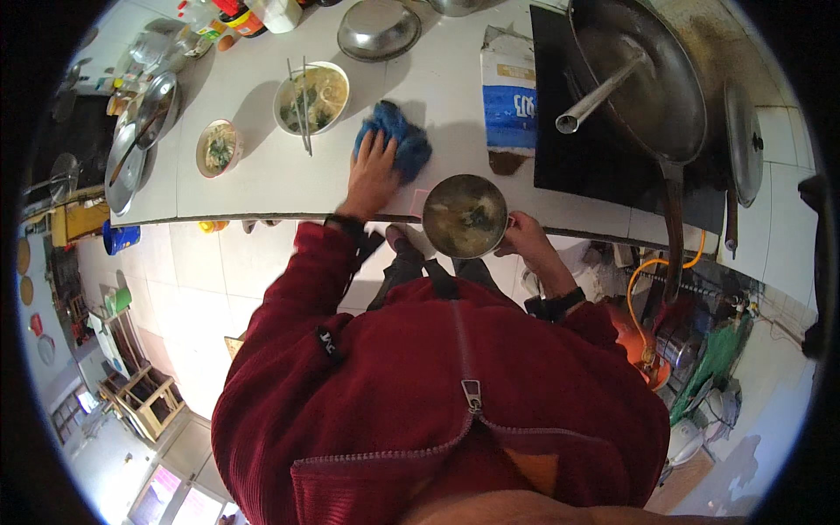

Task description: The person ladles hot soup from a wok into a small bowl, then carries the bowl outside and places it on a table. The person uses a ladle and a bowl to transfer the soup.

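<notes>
My left hand (373, 172) rests on a crumpled blue cloth (397, 141) on the white countertop (262, 184), fingers spread over its near side. By its handle, my right hand (525, 239) grips a metal mug (464, 216) at the counter's front edge. Inside the mug are liquid and some dark green leafy bits. Left of the cloth stands a large white bowl (338, 75) of soup with greens, two metal chopsticks (303, 108) lying across it. Farther left is a smaller bowl (236, 141) with similar food.
An upturned metal bowl (379, 29) lies at the back. To the right are a blue-and-white bag (508, 98), a wok (682, 111) holding a metal-handled utensil (600, 92), and a lid (743, 144). Metal lids (125, 170) crowd the left end; bottles (243, 20) stand behind.
</notes>
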The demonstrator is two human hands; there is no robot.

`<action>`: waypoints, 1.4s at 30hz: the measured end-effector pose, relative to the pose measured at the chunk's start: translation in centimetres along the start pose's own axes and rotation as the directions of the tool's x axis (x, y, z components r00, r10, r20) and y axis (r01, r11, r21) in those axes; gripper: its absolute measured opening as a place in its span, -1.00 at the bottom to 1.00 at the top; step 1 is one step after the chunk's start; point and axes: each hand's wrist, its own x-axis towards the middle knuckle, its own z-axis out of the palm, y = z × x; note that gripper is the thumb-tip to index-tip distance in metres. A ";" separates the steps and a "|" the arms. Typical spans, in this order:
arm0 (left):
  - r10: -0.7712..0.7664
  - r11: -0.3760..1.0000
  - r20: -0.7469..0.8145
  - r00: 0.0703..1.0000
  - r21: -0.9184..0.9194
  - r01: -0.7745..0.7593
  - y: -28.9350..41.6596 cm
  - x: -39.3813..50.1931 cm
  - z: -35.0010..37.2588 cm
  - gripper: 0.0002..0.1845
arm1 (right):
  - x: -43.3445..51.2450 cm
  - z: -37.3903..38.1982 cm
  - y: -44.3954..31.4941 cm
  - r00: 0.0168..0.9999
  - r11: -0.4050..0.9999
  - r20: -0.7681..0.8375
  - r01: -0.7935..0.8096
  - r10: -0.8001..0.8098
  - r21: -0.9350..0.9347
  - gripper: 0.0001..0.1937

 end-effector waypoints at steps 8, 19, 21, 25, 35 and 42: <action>0.125 0.989 0.085 0.988 0.072 -0.132 3.9 19.4 3.0 -0.30 | -6.1 -2.9 2.4 0.978 0.997 -0.207 -0.013 0.029 0.079 -0.64; 0.451 0.888 0.278 0.848 -0.042 -0.459 11.0 2.0 0.0 -0.33 | -11.1 -3.0 6.4 0.939 0.957 -0.342 0.120 -0.022 0.266 -0.62; 0.462 0.884 0.281 0.841 -0.072 -0.461 9.8 -0.5 -0.6 -0.34 | -12.0 -2.6 6.7 0.923 0.941 -0.385 0.129 0.002 0.312 -0.64; 0.248 0.968 0.174 0.953 -0.069 -0.240 5.3 -2.4 -1.6 -0.39 | -13.6 -2.2 7.2 0.916 0.915 -0.401 0.173 -0.013 0.365 -0.65; 0.207 0.977 0.287 0.935 -0.006 -0.215 20.3 -2.3 3.9 -0.27 | -17.4 -10.2 9.1 0.935 0.944 -0.354 0.116 0.001 0.309 -0.65; 0.556 0.829 0.233 0.798 -0.087 -0.552 35.5 1.4 7.9 -0.46 | -22.5 -17.7 11.0 0.917 0.971 -0.396 0.133 -0.044 0.199 -0.67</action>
